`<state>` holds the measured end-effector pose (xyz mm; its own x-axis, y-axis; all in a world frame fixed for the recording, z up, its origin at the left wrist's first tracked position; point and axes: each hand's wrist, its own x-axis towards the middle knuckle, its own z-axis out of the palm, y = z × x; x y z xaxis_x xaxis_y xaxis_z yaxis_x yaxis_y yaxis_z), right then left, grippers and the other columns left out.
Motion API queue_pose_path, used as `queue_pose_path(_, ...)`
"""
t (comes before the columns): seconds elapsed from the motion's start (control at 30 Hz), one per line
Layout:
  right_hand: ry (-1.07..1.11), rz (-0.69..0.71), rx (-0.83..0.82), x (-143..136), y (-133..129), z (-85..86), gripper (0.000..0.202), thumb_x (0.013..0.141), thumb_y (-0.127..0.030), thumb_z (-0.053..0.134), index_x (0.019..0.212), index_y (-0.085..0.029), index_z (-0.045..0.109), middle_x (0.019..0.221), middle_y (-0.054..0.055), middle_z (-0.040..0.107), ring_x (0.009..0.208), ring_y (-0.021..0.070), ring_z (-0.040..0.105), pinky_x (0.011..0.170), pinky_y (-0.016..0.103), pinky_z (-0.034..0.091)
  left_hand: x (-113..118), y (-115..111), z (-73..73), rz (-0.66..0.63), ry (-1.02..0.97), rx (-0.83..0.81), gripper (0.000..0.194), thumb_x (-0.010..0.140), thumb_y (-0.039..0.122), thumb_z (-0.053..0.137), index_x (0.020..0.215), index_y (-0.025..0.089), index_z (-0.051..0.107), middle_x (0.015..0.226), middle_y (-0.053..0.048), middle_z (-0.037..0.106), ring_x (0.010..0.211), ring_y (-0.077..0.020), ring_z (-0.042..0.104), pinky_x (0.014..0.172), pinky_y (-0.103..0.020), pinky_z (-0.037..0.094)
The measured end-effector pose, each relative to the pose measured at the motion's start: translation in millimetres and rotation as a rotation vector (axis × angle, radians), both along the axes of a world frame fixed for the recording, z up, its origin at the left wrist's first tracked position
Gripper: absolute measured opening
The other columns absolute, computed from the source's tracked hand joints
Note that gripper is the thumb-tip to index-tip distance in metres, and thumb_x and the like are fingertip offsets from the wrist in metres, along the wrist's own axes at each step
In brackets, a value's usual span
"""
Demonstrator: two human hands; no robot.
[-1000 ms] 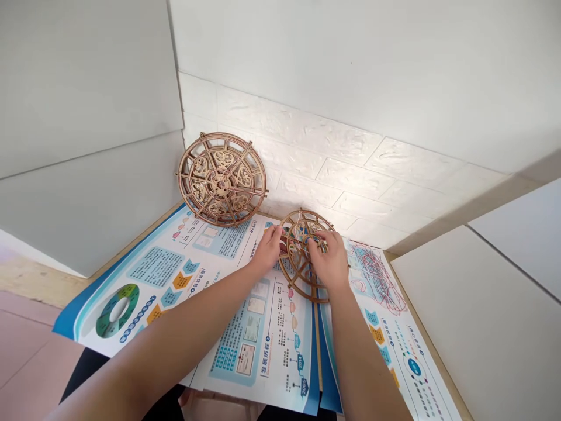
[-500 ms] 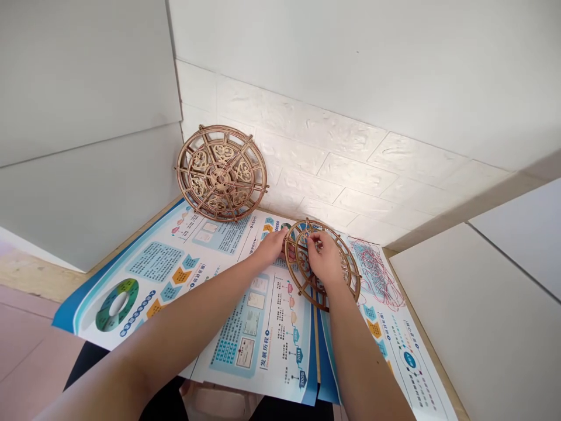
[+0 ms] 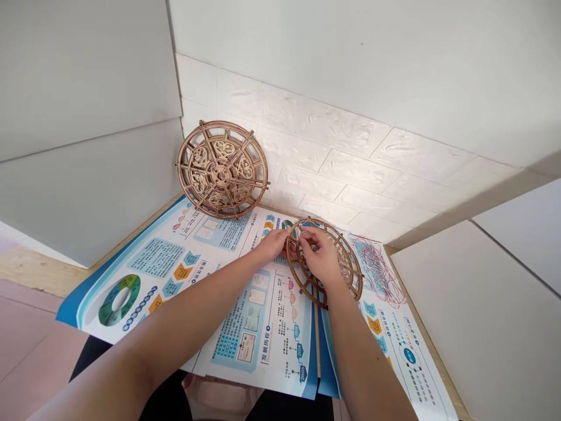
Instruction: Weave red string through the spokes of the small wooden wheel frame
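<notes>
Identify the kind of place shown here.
Probably a small indoor work corner: printed blue-and-white posters cover the worktop, a white brick-patterned wall stands behind, and tangled red thread lies near a round brown openwork wheel in the hands.

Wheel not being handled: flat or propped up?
Propped up: the larger wheel leans back against the white brick-patterned wall, its spoked face toward the camera.

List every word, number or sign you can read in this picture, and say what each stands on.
"发展历程": heading on the middle printed sheet.
"2014": blue tag on that sheet.
"2005": darker blue tag, same sheet, nearer the wearer.
One more tag, beyond "2014": blurred, perhaps "2015".
All other print is too small or blurred to read surely.
</notes>
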<state>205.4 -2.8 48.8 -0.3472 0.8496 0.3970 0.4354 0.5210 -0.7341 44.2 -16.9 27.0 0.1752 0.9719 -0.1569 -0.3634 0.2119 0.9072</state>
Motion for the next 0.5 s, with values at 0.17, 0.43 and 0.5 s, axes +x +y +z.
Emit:
queue_pose_path(0.17, -0.025, 0.041, -0.002, -0.8, -2.6, 2.8, 0.022, 0.091, -0.031, 0.057, 0.108, -0.022, 0.066, 0.099, 0.006, 0.071, 0.084, 0.0215, 0.066, 0.079, 0.037, 0.054, -0.6, 0.7, -1.8, -0.013, 0.013, 0.015, 0.042, 0.097, 0.05, 0.049, 0.076, 0.015, 0.062, 0.068, -0.008, 0.065, 0.061, -0.0184, 0.062, 0.066, -0.033, 0.054)
queue_pose_path(0.43, -0.056, 0.048, -0.024, -0.6, -4.1, -1.1, 0.025, 0.087, -0.029, 0.061, 0.11, -0.023, 0.065, 0.101, 0.005, 0.073, 0.094, 0.0229, 0.069, 0.088, 0.04, 0.055, -1.3, 4.4, -6.7, -0.001, -0.002, -0.013, 0.042, 0.097, 0.05, 0.05, 0.09, 0.013, 0.068, 0.08, -0.011, 0.07, 0.066, -0.0212, 0.067, 0.071, -0.038, 0.057)
queue_pose_path(0.5, -0.058, 0.039, -0.011, -1.0, -4.2, -0.8, 0.024, 0.086, -0.029, 0.061, 0.109, -0.023, 0.066, 0.101, 0.005, 0.073, 0.095, 0.0231, 0.07, 0.089, 0.041, 0.056, -1.1, 5.4, -7.1, -0.002, 0.001, -0.031, 0.042, 0.098, 0.049, 0.05, 0.089, 0.013, 0.068, 0.08, -0.012, 0.07, 0.067, -0.0213, 0.067, 0.072, -0.037, 0.057)
